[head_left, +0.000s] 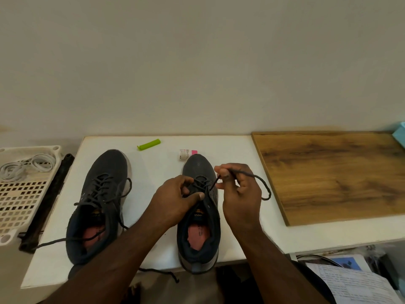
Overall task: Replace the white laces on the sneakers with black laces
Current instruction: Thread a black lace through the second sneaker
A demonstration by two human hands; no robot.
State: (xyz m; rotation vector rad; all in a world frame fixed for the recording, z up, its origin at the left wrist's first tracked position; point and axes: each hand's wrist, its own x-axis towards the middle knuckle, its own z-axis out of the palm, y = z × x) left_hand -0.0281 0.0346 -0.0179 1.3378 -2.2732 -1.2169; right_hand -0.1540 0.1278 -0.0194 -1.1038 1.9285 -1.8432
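1. The right sneaker [200,218] stands on the white counter [153,170] with its toe away from the person; only its lowest eyelets carry the black lace [260,183], so I judge the threading is in an early part here
2. The left hand [175,200] holds the shoe at the eyelet area, fingers curled around the tongue and crossed lace, thumb [198,196] pressing on top; keep this hold firm so the shoe does not slide
3. The right hand [238,194] pinches the free end of the lace between thumb and fingers, closed on it; grip close to the tip, so it goes straight into the next eyelet
4. Pull the slack loop at the right fully through before crossing, and keep both ends equal
5. The left sneaker [98,207] looks already laced in black, its ends loose on the counter; the white laces [26,165] lie coiled in the perforated tray [19,200] at far left
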